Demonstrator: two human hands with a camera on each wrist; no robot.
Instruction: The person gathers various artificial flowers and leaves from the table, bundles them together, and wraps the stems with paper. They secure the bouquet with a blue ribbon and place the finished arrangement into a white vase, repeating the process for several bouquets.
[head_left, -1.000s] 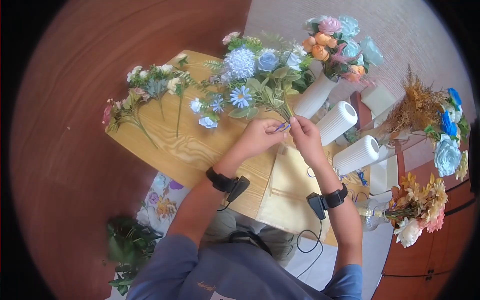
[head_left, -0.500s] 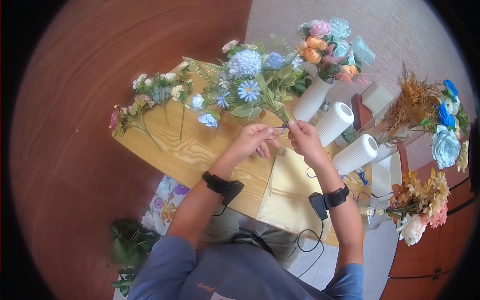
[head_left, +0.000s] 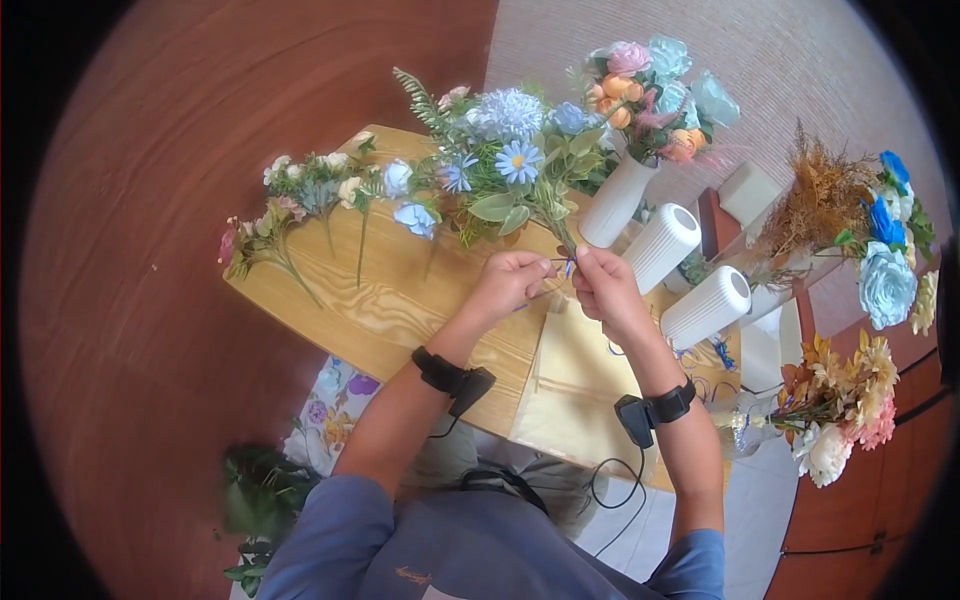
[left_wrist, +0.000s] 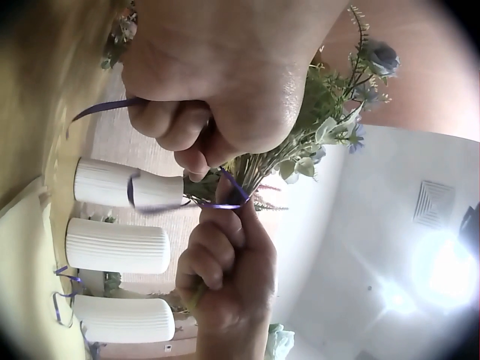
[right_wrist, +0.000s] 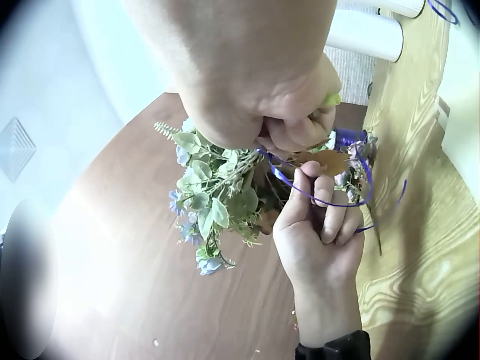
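A bouquet of blue artificial flowers (head_left: 520,160) and green leaves leans over the far side of the table, its stems toward me. My right hand (head_left: 608,285) grips the stem ends between thumb and curled fingers. Just to the left, my left hand (head_left: 510,285) pinches a thin purple ribbon (left_wrist: 225,205), fingers curled. In the left wrist view the ribbon crosses the stems (left_wrist: 259,169) at the right thumb, and a loose end trails from the left fist. A slack ribbon loop hangs beside the left fingers (right_wrist: 330,202) in the right wrist view.
White ribbed vases (head_left: 665,240) lie to the right, near a white vase (head_left: 618,205) of peach and blue flowers. Loose flower stems (head_left: 290,255) lie at the table's left. Cream wrapping sheets (head_left: 580,385) lie in front of me. A glass vase (head_left: 745,425) stands at right.
The bouquet has turned in my right hand, and a fern now sticks up at its left. My left hand drew away from the stems, its fingers loosened, then curled again with the ribbon.
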